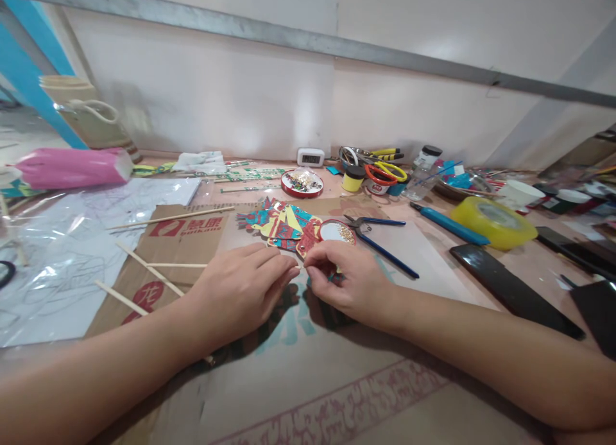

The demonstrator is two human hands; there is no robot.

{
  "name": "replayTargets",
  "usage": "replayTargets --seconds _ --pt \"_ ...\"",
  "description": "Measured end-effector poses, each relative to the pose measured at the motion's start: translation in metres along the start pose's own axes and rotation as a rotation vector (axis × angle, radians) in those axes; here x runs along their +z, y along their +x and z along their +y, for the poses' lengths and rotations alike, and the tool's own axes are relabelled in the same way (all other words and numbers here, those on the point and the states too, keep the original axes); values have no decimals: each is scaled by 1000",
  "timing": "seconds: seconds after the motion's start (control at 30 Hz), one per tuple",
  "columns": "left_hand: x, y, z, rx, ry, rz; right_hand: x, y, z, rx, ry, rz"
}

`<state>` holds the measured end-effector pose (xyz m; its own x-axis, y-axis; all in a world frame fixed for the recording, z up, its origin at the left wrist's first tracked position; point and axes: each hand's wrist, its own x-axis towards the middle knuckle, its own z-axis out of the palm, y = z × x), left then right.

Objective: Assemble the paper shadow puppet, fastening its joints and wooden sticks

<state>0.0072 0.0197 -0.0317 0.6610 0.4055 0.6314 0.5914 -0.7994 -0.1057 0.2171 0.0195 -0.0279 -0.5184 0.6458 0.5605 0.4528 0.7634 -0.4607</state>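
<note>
A colourful painted shadow-puppet figure (289, 226) in red, teal and yellow lies flat on brown cardboard (192, 239). My left hand (240, 291) and my right hand (344, 281) meet fingertip to fingertip at its near edge. Both are closed in a pinch on a small part of the figure that I cannot make out clearly. A thin pale piece shows between the fingertips. Blue-handled pliers (378, 236) lie just right of the figure.
Wooden sticks (144, 268) lie at left on the cardboard. Behind are a round tin of beads (301, 182), a small digital clock (310, 157), scissors (382, 169), jars, a yellow tape roll (493, 221), a blue pen-like tool (450, 225), dark flat slabs (514, 291) and a pink roll (72, 167).
</note>
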Motion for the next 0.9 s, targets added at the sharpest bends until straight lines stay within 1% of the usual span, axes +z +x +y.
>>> replayTargets --seconds 0.1,0.27,0.37,0.5,0.57,0.73,0.9 --pt "1 1 2 -3 -8 6 1 0 2 -55 -59 3" --pt "-1 3 5 -12 -23 2 4 -1 3 -51 -72 3" --pt "-1 4 5 -6 -25 5 4 -1 1 -12 -36 4" --pt "0 2 2 -18 -50 29 1 1 -2 92 32 4" --pt "0 1 0 -26 -78 30 1 2 -3 108 52 5" --pt "-2 -1 -1 -16 -135 21 4 0 -2 -2 25 -14" --pt "-3 0 2 -1 -121 25 4 -2 -3 13 30 -25"
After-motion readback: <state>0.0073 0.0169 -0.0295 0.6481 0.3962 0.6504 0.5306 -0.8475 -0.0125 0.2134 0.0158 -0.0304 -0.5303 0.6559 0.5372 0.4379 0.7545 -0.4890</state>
